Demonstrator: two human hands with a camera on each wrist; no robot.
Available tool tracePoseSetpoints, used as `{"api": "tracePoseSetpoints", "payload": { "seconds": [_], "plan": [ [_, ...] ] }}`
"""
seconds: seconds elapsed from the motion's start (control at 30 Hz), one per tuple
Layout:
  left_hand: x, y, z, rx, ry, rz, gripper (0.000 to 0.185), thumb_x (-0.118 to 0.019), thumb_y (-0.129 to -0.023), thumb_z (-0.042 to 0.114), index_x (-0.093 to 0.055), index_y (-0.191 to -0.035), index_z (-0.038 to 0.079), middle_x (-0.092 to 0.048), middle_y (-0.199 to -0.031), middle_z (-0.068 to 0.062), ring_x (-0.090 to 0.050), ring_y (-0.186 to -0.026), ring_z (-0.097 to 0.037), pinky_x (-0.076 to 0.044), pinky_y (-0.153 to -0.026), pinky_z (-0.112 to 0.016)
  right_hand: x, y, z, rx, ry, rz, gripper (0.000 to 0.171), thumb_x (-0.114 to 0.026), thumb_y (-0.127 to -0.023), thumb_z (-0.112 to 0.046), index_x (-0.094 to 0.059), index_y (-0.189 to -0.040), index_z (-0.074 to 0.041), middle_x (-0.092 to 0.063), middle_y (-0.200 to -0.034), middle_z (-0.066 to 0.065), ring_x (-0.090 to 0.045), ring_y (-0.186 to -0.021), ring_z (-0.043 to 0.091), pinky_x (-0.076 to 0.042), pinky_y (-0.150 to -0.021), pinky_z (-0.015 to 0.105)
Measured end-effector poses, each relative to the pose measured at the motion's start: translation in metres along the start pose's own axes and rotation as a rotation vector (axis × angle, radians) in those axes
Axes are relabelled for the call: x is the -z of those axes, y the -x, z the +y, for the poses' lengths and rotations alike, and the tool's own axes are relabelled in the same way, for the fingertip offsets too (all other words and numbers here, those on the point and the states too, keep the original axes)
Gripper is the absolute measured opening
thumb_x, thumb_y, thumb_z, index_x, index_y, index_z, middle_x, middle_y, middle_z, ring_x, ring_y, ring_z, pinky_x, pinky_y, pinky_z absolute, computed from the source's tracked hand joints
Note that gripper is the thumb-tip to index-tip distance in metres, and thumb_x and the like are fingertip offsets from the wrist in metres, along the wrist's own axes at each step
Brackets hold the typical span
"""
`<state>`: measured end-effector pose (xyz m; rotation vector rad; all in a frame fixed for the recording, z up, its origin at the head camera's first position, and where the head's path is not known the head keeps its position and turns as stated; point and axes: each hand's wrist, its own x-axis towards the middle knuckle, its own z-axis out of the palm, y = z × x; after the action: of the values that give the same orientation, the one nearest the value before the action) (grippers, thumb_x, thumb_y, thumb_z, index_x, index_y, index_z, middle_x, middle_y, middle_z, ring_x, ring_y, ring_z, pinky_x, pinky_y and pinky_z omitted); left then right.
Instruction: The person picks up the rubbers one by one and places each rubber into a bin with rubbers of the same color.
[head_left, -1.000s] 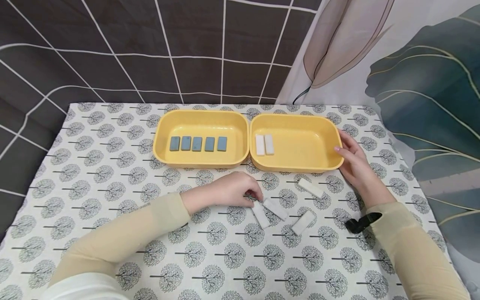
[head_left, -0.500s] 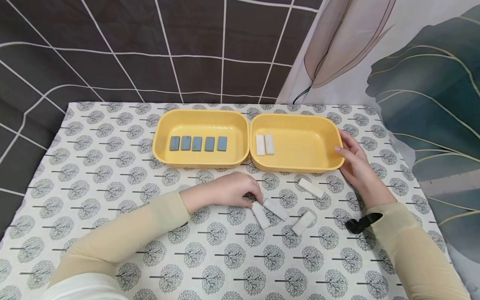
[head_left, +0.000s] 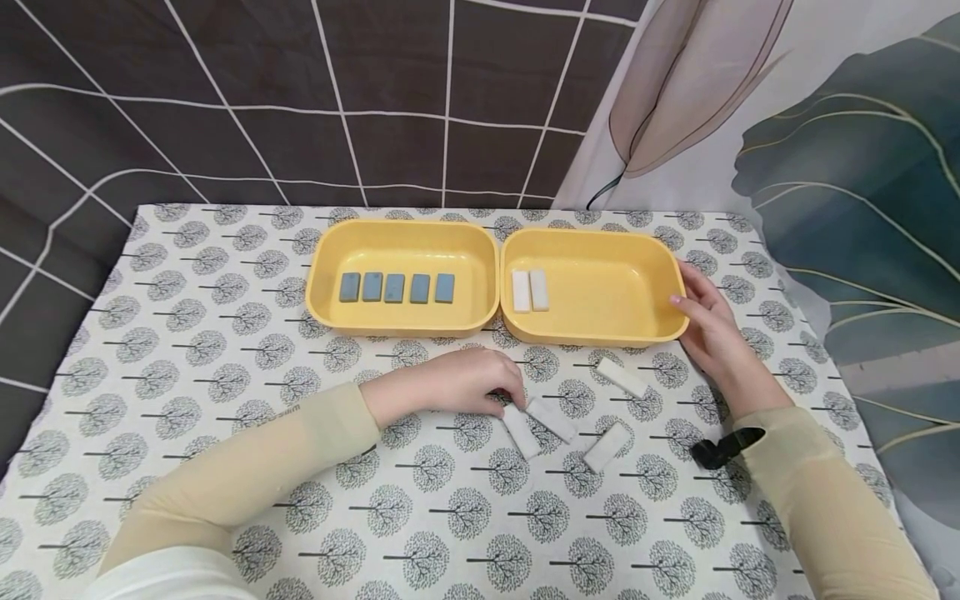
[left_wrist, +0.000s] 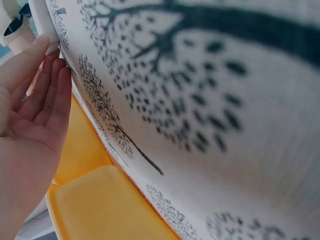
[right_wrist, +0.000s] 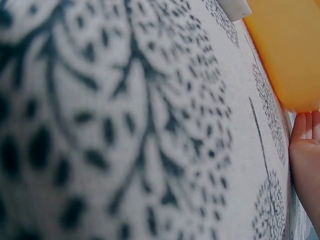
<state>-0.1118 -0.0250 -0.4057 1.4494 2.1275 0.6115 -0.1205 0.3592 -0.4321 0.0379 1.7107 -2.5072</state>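
Note:
My left hand (head_left: 480, 379) lies on the tree-print cloth in front of the trays. Its fingertips touch the end of a white tile (head_left: 521, 431); the left wrist view shows the fingers (left_wrist: 42, 85) fairly straight against that tile (left_wrist: 42, 17). Other white tiles (head_left: 551, 418) (head_left: 606, 446) (head_left: 621, 376) lie loose close by. My right hand (head_left: 701, 321) rests with straight fingers against the right end of the right yellow tray (head_left: 600, 333), which holds two white tiles (head_left: 528, 290). The left yellow tray (head_left: 401, 321) holds a row of several blue tiles (head_left: 396, 287).
The table (head_left: 225, 375) wears a white cloth printed with trees, bare on its left half and along the front. A dark grid-pattern curtain hangs behind; a leaf-print curtain (head_left: 847, 167) hangs at the right. A black strap (head_left: 723, 446) sits on my right wrist.

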Motion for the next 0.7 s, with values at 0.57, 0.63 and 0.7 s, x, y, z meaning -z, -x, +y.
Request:
{"api": "tracePoseSetpoints", "payload": {
  "seconds": [0.57, 0.63, 0.7],
  "plan": [
    [0.0016, 0.0018, 0.0004, 0.023, 0.003, -0.017, 0.024, -0.084, -0.090, 0.012, -0.080, -0.113, 0.017, -0.079, -0.122, 0.001, -0.071, -0.122, -0.017, -0.052, -0.118, -0.036, -0.0019, -0.0003, 0.0003, -0.005, 0.000, 0.011, 0.059, -0.051, -0.104, 0.011, -0.046, -0.158, -0.013, -0.053, -0.151, -0.006, -0.059, -0.132, 0.006, -0.053, -0.110, 0.017],
    [0.0022, 0.0020, 0.0009, 0.021, 0.001, -0.014, 0.023, -0.084, -0.089, 0.012, -0.080, -0.112, 0.016, -0.080, -0.120, 0.001, -0.071, -0.120, -0.016, -0.054, -0.116, -0.035, -0.0015, -0.0002, 0.0005, -0.002, 0.002, 0.008, 0.059, -0.050, -0.104, 0.011, -0.046, -0.158, -0.013, -0.053, -0.151, -0.006, -0.059, -0.132, 0.006, -0.053, -0.110, 0.017],
    [0.0024, 0.0020, 0.0015, 0.025, 0.003, -0.014, 0.022, -0.084, -0.089, 0.011, -0.081, -0.110, 0.016, -0.080, -0.117, 0.002, -0.072, -0.114, -0.015, -0.056, -0.111, -0.033, -0.0009, -0.0001, 0.0006, 0.002, 0.002, 0.005, 0.059, -0.050, -0.104, 0.011, -0.046, -0.158, -0.013, -0.053, -0.151, -0.006, -0.059, -0.133, 0.006, -0.053, -0.110, 0.017]
  ]
}}
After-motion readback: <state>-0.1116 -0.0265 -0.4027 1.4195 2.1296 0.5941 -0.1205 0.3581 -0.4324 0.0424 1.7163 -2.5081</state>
